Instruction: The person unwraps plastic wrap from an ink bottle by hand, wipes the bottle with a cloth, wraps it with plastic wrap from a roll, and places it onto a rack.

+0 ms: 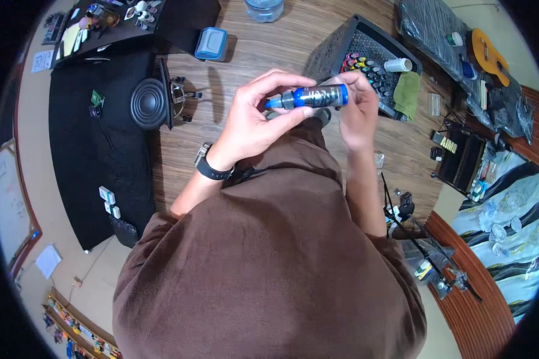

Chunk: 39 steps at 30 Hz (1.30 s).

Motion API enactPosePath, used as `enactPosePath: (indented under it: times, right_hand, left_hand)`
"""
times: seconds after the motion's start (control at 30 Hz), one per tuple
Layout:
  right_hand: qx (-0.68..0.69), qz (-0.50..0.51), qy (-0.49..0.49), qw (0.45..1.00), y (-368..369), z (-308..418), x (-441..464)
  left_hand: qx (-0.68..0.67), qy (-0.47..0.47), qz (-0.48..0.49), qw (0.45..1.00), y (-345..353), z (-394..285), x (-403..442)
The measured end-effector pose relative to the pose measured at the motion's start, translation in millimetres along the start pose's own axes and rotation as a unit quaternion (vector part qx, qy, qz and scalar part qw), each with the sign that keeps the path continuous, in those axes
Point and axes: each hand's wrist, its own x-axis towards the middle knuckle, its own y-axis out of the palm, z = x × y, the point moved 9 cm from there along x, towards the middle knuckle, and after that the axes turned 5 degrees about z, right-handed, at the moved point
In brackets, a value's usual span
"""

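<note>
My left hand (259, 113) is closed around a small blue ink bottle (320, 96), its thumb below and fingers above. The bottle lies sideways, with a black collar, a blue tip pointing left and a dark label with silvery lettering. Close to the bottle's base is my right hand (359, 107), its fingers curled in. A pale, see-through bit shows by those fingertips; I cannot make out what it is. A black watch sits on my left wrist.
A dark plastic crate (335, 45) ahead on the right bears several coloured bottles (365, 69), a white roll (397, 65) and a green cloth (406, 96). A round black stool (148, 103) stands left, near a blue-rimmed container (211, 43) on the wooden floor. A guitar (488, 55) lies far right.
</note>
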Motion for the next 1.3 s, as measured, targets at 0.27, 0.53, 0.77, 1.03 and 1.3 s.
enactPosePath:
  times: [0.27, 0.53, 0.77, 1.03, 1.3]
  right_hand:
    - [0.037, -0.013, 0.038, 0.999, -5, 15, 7]
    - [0.097, 0.018, 0.048, 0.994, -2, 11, 7]
    - [0.186, 0.053, 0.084, 0.978, 5, -12, 12]
    - [0.167, 0.108, 0.043, 0.979, 12, 2, 27]
    - [0.195, 0.104, 0.082, 0.972, 9, 17, 17]
  left_hand:
    - [-0.004, -0.053, 0.014, 0.999, 2, -3, 9]
    - [-0.083, -0.113, 0.010, 0.990, -6, 7, 9]
    - [-0.049, -0.141, -0.008, 0.989, -13, 15, -1]
    - [0.009, -0.113, -0.012, 0.993, -14, 13, -1]
    - [-0.054, -0.147, -0.013, 0.988, -11, 28, -5]
